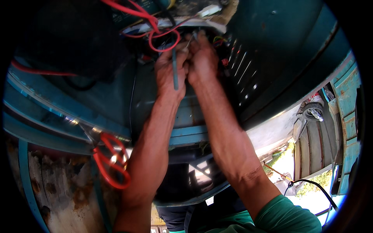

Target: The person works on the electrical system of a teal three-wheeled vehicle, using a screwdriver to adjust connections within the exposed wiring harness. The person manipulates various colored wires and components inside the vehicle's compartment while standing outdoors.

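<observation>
Both my arms reach forward into a dark opening in teal metalwork, and the hands meet there. My left hand (170, 73) is closed, its fingertips pinching a thin pale wire (189, 42). Right against it, my right hand (203, 60) is also closed, with its fingers at the wire's upper end. Motion blur and shade partly hide the fingertips. A narrow grey-blue strip (175, 72) hangs down in front of my left hand. Just above that hand loops a red cable (164, 50). Several thin coloured wires (220, 40) lie beyond my right hand.
Red-handled scissors (112, 163) rest at a teal ledge left of my left forearm. A white connector (210, 11) lies on the shelf above the opening. Slots pierce the teal panel (279, 58) on the right. A dark bag-like shape (74, 42) fills the upper left.
</observation>
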A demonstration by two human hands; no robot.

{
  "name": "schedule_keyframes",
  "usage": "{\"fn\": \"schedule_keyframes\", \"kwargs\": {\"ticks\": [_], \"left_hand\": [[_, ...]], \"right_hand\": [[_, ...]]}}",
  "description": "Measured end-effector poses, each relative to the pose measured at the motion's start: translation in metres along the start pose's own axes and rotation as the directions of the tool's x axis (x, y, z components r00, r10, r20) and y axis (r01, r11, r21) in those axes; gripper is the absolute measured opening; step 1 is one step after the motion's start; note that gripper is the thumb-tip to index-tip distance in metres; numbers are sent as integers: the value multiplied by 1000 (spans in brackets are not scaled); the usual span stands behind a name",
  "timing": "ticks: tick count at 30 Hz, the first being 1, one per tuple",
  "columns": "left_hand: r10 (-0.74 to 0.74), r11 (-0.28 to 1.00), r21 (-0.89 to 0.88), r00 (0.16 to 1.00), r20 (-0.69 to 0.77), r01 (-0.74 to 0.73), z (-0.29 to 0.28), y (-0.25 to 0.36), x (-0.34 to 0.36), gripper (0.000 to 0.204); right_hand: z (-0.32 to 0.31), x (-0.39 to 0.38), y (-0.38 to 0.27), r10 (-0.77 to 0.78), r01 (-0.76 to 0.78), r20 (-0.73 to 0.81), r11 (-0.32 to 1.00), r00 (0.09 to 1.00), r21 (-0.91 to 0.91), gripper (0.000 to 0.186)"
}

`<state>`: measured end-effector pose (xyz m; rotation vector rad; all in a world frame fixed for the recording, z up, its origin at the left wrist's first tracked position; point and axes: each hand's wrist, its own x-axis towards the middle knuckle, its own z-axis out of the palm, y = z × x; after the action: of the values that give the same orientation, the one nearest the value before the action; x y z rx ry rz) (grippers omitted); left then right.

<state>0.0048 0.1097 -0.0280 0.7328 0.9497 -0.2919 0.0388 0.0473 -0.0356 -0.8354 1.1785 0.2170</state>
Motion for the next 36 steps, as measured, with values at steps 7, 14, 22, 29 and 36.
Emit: {"fn": "schedule_keyframes", "kwargs": {"ticks": [7,14,22,29,36], "left_hand": [[0,999,32,1000,18,0,-3,0,1,24],[16,999,30,1000,9,-16,0,-3,0,24],[65,998,-15,998,-2,-65,6,-7,6,17],[10,998,62,1000,-7,-10,0,-1,3,14],[-23,987,161,999,-28,28,-1,8,-1,17]], "right_hand": [[-1,1,0,-1,1,0,1000,1000,-11,32],[1,1,-2,19,-19,-22,1000,1000,-21,28],[-15,17,13,-52,51,1,991,999,-125,26],[-19,22,14,-43,43,4,997,999,-64,22],[-5,10,1,47,-46,-19,998,999,48,14]]}}
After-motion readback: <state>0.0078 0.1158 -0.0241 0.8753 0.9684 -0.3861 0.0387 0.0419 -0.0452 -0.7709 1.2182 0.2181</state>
